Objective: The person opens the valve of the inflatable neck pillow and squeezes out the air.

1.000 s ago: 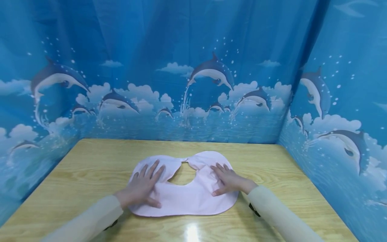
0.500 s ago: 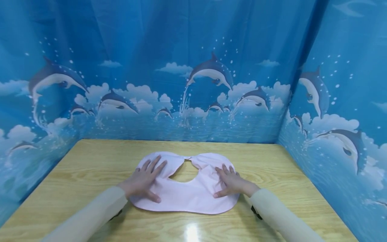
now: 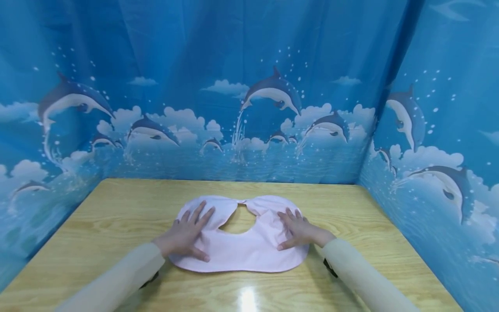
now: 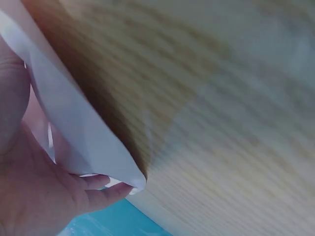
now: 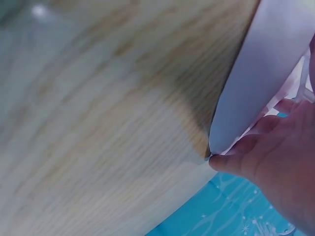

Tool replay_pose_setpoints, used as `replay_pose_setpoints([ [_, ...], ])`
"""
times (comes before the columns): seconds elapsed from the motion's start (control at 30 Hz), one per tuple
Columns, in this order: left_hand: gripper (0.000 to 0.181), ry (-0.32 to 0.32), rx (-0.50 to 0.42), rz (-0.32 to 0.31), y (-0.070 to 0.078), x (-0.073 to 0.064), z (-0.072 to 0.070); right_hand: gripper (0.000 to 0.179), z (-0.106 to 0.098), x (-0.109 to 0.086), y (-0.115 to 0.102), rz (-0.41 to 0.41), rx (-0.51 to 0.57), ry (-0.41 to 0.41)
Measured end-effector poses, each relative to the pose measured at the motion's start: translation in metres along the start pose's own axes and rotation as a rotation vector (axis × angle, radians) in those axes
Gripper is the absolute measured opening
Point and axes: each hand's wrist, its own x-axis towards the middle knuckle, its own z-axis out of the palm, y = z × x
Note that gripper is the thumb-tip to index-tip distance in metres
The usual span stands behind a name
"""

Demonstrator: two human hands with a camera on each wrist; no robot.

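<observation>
A pale pink cloth bib lies spread on the wooden table, its rounded neck opening towards the far side. Spread fingers of my left hand rest on the bib's left part. On the right part, where the cloth is creased, my right hand rests with fingers apart. In the left wrist view, the bib's edge runs beside the left hand. The right wrist view has the right hand against the bib's cloth. Both palms' undersides are hidden in the head view.
The light wood table reaches back to a blue curtain printed with dolphins and clouds. Another dolphin-printed curtain stands along the right side, and the print continues on the left. A bright reflection shows near the table's front.
Over the first half second, the bib's near edge shifts slightly away from me and its left side evens out, with the left hand moving slightly right. Since then hardly anything has moved.
</observation>
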Motion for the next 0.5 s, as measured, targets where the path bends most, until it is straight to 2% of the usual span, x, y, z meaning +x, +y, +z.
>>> replay_pose_setpoints([
  [0.33, 0.125, 0.007, -0.009, 0.012, -0.0021, 0.0040, -0.0045, 0.104, -0.0027, 0.0015, -0.0001, 0.001, 0.025, 0.006],
  [0.5, 0.120, -0.024, -0.006, -0.011, 0.0010, 0.0024, -0.0056, 0.102, -0.0044, -0.0042, 0.0002, 0.008, 0.027, 0.016],
])
